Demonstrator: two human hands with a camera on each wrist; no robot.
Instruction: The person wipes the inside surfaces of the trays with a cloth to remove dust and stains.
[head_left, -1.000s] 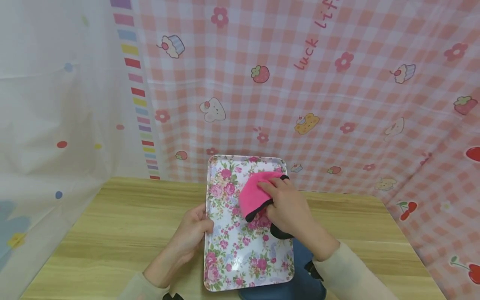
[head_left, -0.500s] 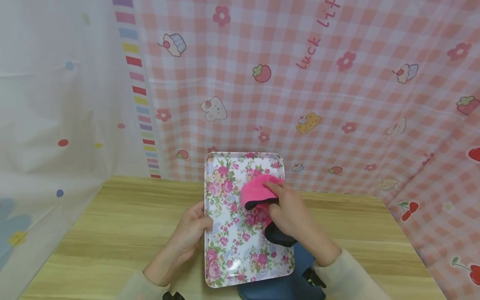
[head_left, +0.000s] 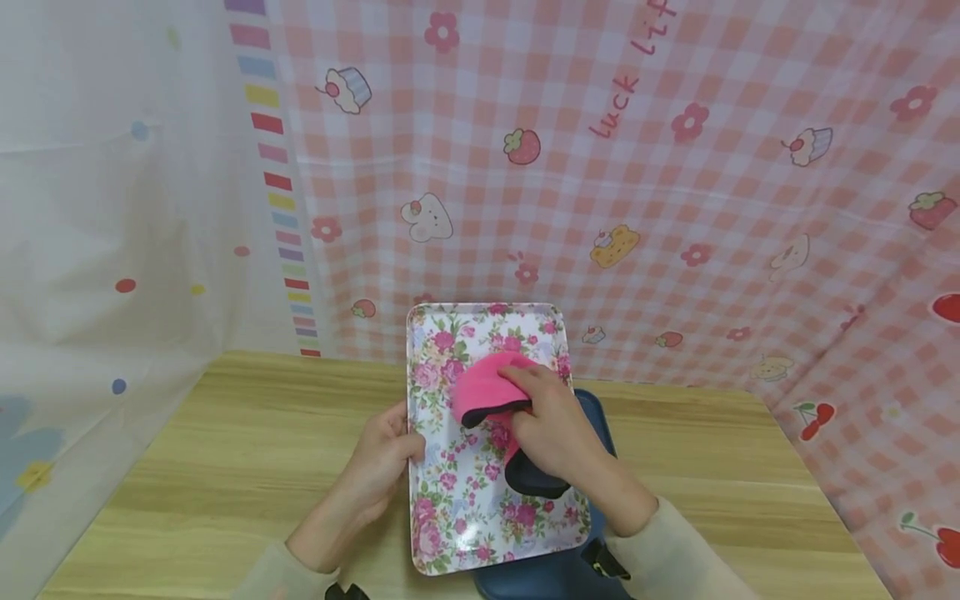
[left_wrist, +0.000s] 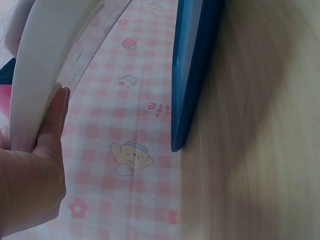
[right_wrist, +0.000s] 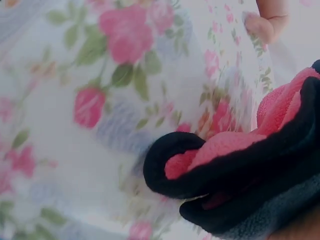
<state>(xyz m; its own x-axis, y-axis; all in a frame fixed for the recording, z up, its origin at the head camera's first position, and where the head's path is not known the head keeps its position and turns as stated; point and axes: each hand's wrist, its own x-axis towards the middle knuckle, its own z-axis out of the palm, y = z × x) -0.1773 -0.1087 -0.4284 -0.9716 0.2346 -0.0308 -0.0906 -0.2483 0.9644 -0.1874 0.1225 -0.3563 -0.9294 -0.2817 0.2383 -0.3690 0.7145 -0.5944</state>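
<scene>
A white tray with pink roses (head_left: pixel 450 525) is held tilted up off the table in the head view. My left hand (head_left: pixel 378 458) grips its left edge, thumb on the front and fingers behind; the left wrist view shows fingers (left_wrist: pixel 52 120) against the tray's white underside (left_wrist: pixel 42 50). My right hand (head_left: pixel 555 425) holds a bunched pink cloth (head_left: pixel 487 387) with black edging against the tray's face, right of its middle. In the right wrist view the folded cloth (right_wrist: pixel 225 147) lies close over the flower print, its dark grey side showing too.
A dark blue tray (head_left: pixel 555 579) lies on the wooden table (head_left: pixel 247 467) behind and below the floral tray, partly hidden by it. A pink checked curtain (head_left: pixel 480 217) hangs at the back and right, a white one (head_left: pixel 90 208) at the left.
My right hand has moved the cloth left and a little down across the tray's face. The left hand keeps its grip, and the tray has shifted slightly up and left.
</scene>
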